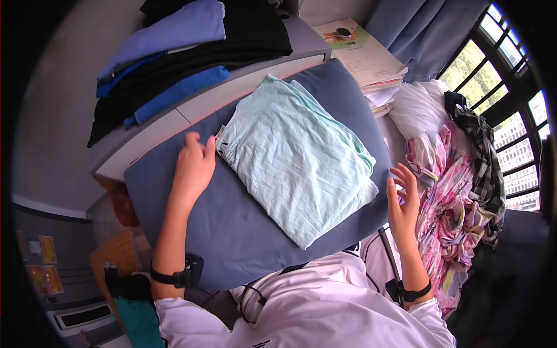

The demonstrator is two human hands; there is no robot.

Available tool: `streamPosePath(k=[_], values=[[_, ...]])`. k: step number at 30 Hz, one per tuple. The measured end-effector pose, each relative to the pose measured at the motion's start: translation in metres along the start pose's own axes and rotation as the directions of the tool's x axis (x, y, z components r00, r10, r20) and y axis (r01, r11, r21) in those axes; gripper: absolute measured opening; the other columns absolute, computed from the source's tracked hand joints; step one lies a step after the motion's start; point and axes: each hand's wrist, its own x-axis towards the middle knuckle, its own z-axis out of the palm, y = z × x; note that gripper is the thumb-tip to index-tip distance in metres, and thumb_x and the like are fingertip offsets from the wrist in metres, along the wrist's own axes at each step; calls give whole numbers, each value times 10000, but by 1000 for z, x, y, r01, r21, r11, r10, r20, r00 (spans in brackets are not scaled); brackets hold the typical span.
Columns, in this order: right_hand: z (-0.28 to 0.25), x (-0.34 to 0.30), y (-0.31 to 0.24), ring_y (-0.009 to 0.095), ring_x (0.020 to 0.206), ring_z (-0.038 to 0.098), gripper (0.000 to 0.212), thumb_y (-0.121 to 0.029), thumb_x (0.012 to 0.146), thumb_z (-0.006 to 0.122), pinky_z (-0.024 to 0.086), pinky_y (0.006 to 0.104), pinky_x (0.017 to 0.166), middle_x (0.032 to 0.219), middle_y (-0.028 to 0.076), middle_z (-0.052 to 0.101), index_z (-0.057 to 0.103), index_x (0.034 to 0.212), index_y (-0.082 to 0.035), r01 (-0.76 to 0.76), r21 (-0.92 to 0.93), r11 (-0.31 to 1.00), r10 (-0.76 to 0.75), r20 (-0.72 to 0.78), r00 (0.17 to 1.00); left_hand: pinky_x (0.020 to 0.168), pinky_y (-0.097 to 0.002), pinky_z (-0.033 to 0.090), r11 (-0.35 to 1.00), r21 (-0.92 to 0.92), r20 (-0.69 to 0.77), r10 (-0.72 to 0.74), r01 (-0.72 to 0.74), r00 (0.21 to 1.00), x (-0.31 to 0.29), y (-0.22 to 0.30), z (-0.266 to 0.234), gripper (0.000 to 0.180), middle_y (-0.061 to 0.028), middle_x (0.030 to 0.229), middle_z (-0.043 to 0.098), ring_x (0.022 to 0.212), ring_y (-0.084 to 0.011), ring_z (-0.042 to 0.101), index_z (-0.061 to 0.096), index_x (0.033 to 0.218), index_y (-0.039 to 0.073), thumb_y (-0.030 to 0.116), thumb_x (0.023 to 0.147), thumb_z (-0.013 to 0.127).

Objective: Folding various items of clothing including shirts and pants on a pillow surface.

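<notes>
A pale mint-green T-shirt (299, 159), folded into a rough rectangle, lies flat on a grey-blue cushion (226, 232) in front of me. Small dark print shows near its left edge. Just off that edge is my left hand (194, 164), empty, with thumb and fingers apart. My right hand (402, 197) hovers beside the shirt's right corner, its fingers spread and slightly bent, holding nothing. Neither hand appears to touch the cloth. Each forearm wears a black strap with a small device.
Folded dark and blue clothes (191, 64) are stacked on a grey cabinet (307, 40) at the far left. Papers (371, 58) with a watch (343, 33) on top sit at the back. Pink patterned fabric (447, 203) is heaped at right by a barred window (505, 110).
</notes>
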Motion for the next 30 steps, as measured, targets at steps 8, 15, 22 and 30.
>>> streamPosePath(k=[8, 15, 22, 30], values=[[45, 49, -17, 168, 923, 602, 446, -147, 916, 755, 483, 303, 782, 1137, 102, 684, 601, 1308, -1, 309, 10, 951, -309, 109, 945, 914, -450, 570, 474, -762, 407, -179, 441, 896, -22, 15, 39, 596, -213, 1229, 614, 1004, -269, 686, 448, 1306, -105, 383, 1022, 638], [9, 56, -52, 13, 703, 549, 417, -43, 909, 755, 423, 187, 607, 882, -12, 622, 613, 1300, -13, 14, 265, 964, -114, 369, 923, 998, -417, 503, 234, -913, 281, -234, 335, 931, -34, 19, 50, 468, -153, 1301, 615, 1168, -220, 616, 509, 1324, -57, 209, 988, 698], [14, 35, -24, 50, 712, 580, 332, -9, 908, 730, 430, 216, 605, 887, 26, 623, 646, 1229, 6, 42, -84, 996, -23, 212, 977, 1010, -382, 492, 173, -921, 325, -153, 349, 933, -29, 19, 55, 516, -112, 1336, 603, 1176, -191, 610, 479, 1382, -15, 219, 984, 708], [33, -25, -42, 344, 1316, 505, 705, -408, 718, 840, 348, 546, 1099, 1438, 151, 539, 633, 1347, -165, 867, -252, 430, -632, 601, 489, 1026, -398, 518, -25, -921, 390, -35, 389, 920, -10, 11, 68, 481, -94, 1340, 608, 1226, -232, 611, 476, 1428, 70, 147, 994, 667]])
